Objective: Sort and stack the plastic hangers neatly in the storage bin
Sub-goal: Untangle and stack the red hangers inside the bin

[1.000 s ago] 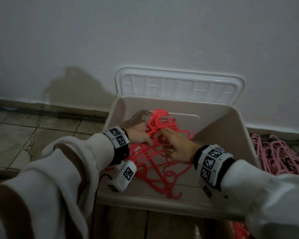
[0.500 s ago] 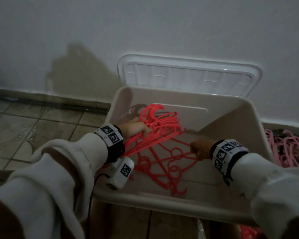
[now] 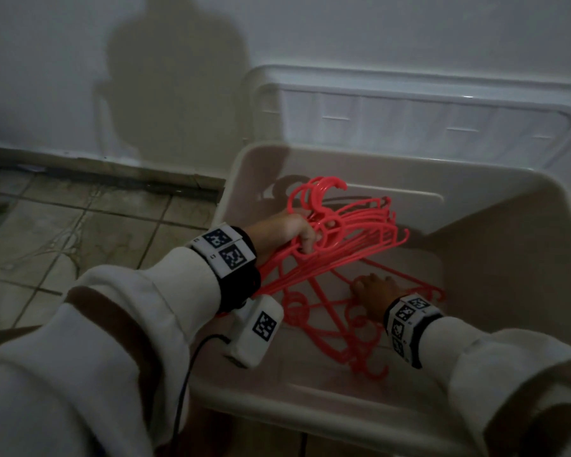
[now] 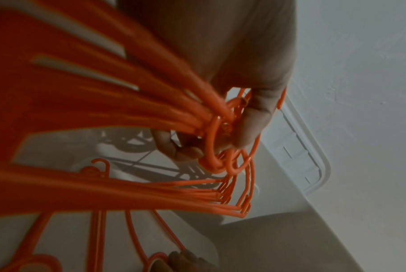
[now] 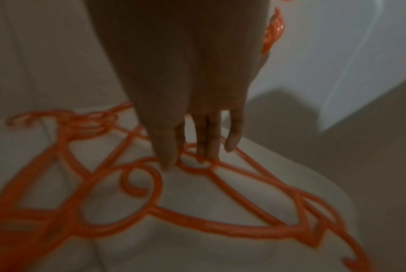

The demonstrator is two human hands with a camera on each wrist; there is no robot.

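Overhead, the left hand [image 3: 285, 230] grips a bundle of red hangers [image 3: 350, 232] at their necks, raised inside the storage bin [image 3: 468, 206]; the right hand [image 3: 373, 293] reaches to loose hangers [image 3: 327, 324] on the bin floor. Markers on the wristbands carry no readable writing.

Left wrist: fingers [image 4: 250, 125] curl round the gathered necks, probably the surest hold, since thin, light, stiff plastic snags easily.

Right wrist: straight fingertips [image 5: 206, 147] touch one hanger, not yet closed.
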